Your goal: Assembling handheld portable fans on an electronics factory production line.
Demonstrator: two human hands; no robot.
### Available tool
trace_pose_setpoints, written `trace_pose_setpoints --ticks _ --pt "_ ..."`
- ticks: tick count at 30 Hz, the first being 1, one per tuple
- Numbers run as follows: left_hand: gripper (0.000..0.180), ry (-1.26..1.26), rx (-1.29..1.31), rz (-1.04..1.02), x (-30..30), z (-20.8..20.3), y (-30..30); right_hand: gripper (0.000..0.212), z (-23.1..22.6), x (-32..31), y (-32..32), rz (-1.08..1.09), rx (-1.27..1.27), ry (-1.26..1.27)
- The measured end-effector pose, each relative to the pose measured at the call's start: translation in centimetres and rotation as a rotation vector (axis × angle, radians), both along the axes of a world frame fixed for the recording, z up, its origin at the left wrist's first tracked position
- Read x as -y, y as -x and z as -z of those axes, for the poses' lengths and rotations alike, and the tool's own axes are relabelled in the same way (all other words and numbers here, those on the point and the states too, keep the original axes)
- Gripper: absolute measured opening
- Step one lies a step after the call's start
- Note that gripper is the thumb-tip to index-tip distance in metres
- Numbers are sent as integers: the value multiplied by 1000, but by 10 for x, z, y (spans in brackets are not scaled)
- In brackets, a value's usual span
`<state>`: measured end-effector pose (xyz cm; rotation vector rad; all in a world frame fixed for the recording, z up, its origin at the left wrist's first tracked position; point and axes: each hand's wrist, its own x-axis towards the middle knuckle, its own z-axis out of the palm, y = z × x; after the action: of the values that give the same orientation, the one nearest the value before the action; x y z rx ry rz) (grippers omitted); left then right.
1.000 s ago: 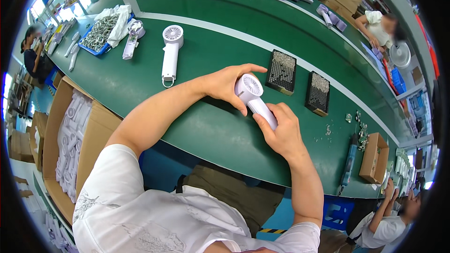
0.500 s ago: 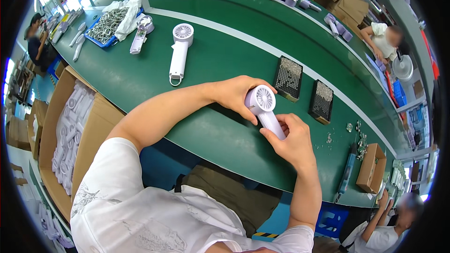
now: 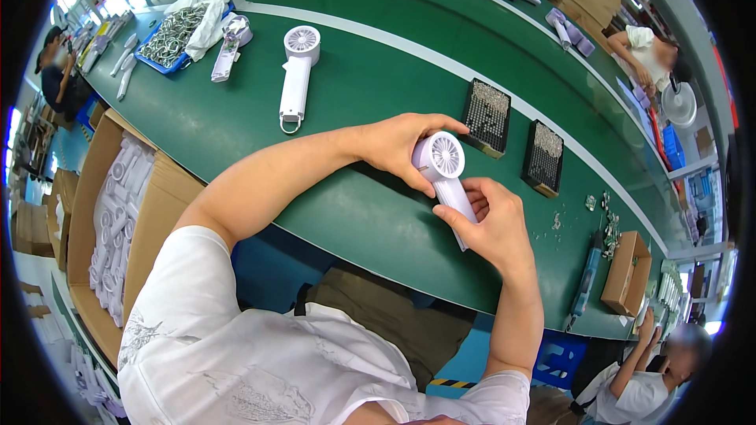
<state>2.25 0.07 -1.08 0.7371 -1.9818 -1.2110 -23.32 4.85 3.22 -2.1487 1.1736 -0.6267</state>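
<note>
Between my two hands is a pale lilac handheld fan, its round grille tilted up and its handle slanting down to the right. My left hand holds the fan head from the left, thumb on the near side and index finger stretched out past the top. The handle sits in my right hand, thumb against its near side and fingers curled round the far side; part of the handle is hidden. Another handheld fan with a wire loop at its end lies on the green table, beyond my left forearm.
Two black trays of small metal pieces lie beyond my hands. To the right are an electric screwdriver and a small cardboard box. Far left hold a blue tray of metal rings and a carton of white parts. Co-workers sit nearby.
The fan has turned to stand a little more upright, its grille facing me more. My left index finger has stretched out away from the fan head; my right hand has shifted slightly on the handle.
</note>
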Motion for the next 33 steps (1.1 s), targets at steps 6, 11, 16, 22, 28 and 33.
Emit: trace_pose_setpoints --ticks 6,11,16,22,28,33 --pt "108 -38 -45 15 0 1 7 70 12 11 -8 39 189 134" --pt "113 -11 -14 -4 -2 1 9 69 12 15 -22 15 172 174" --pt "116 26 -14 -21 -4 -3 11 62 10 20 -28 17 155 157" --pt "107 115 71 -56 -2 4 10 55 6 20 -30 12 176 149" --pt "98 114 79 -55 -2 5 11 52 1 20 -31 -3 173 163" --pt "87 80 80 -24 -3 1 13 53 3 21 -29 6 167 172"
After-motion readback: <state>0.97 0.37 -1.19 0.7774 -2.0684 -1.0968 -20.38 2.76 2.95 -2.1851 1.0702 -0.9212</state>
